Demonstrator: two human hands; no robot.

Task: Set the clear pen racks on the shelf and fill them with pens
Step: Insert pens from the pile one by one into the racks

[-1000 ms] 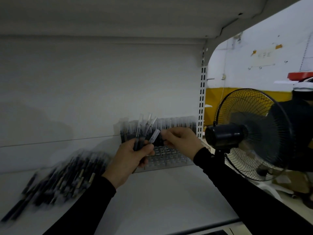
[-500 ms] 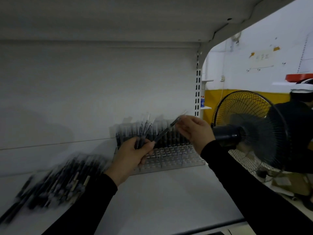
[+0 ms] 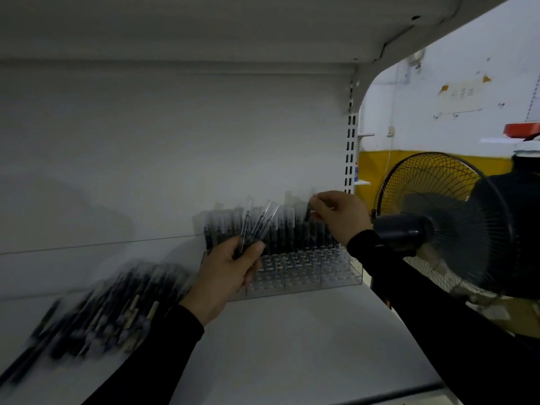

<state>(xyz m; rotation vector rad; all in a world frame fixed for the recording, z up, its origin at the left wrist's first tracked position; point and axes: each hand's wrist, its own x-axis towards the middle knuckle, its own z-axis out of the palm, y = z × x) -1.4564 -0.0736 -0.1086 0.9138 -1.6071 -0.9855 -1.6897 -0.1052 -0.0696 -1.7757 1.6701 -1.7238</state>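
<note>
A clear pen rack (image 3: 306, 273) stands on the white shelf (image 3: 292, 346) against the back wall, its rear rows filled with dark pens (image 3: 289, 232). My left hand (image 3: 225, 276) grips a small bunch of pens (image 3: 257, 226) fanned upward in front of the rack. My right hand (image 3: 342, 214) is over the rack's right rear, pinching one pen (image 3: 307, 213) by its top, upright above the filled rows. A blurred heap of loose pens (image 3: 96, 314) lies on the shelf at the left.
A black standing fan (image 3: 438, 226) is close beside the shelf's right end, near my right forearm. A slotted upright (image 3: 350, 150) marks the shelf's right edge. The upper shelf (image 3: 204, 24) hangs low overhead.
My right hand has carried one pen away from the bunch, to the right and up, and turned it upright over the rack's right rear. My left hand stayed in place with the bunch.
</note>
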